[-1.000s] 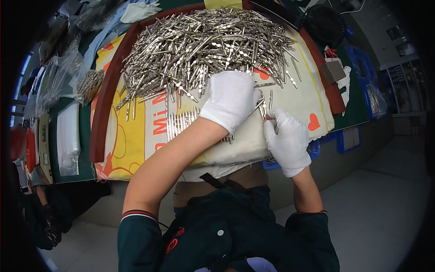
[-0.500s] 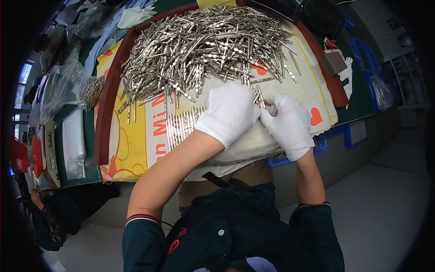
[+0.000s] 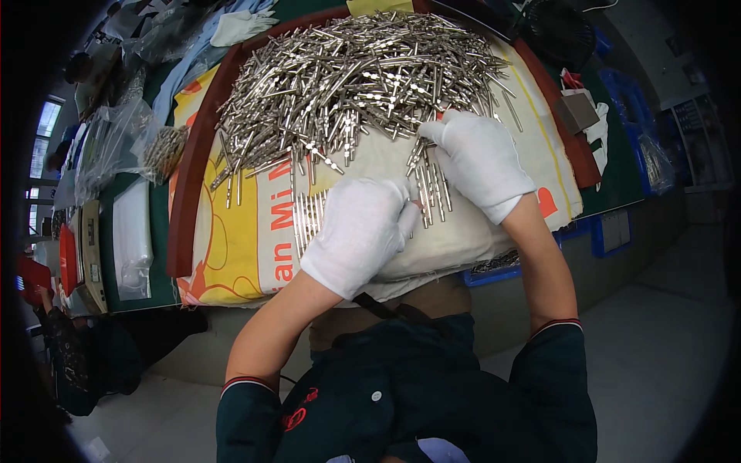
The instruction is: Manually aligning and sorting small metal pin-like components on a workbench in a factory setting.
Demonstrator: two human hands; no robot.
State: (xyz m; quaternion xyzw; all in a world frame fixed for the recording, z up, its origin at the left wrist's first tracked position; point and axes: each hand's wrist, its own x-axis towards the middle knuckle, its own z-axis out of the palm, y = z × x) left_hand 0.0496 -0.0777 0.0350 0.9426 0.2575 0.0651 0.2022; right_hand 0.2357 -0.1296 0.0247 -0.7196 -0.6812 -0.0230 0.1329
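A large heap of shiny metal drill bits [image 3: 347, 77] covers the far half of a printed cloth [image 3: 270, 231]. My left hand [image 3: 359, 231], in a white glove, is closed low over the cloth. It partly covers a neat row of drill bits [image 3: 307, 216] lying side by side. Whatever its curled fingers hold is hidden. My right hand [image 3: 482, 162], also gloved, reaches to the heap's near right edge. Its fingers are bent together against the bits there, and their grip is hidden. Just below them, several loose bits [image 3: 432, 189] fan out on the cloth.
Dark red wooden rails [image 3: 193, 177] border the cloth. On the left are a clear plastic bag [image 3: 133, 239], a scale-like device [image 3: 91, 262] and a tied bundle of bits [image 3: 164, 153]. A brown block [image 3: 577, 113] rests on the right rail. Blue trays [image 3: 614, 230] sit lower right.
My hands have separated. The left moved nearer to me and slightly left; the right went up to the heap's edge. Loose bits now show between them.
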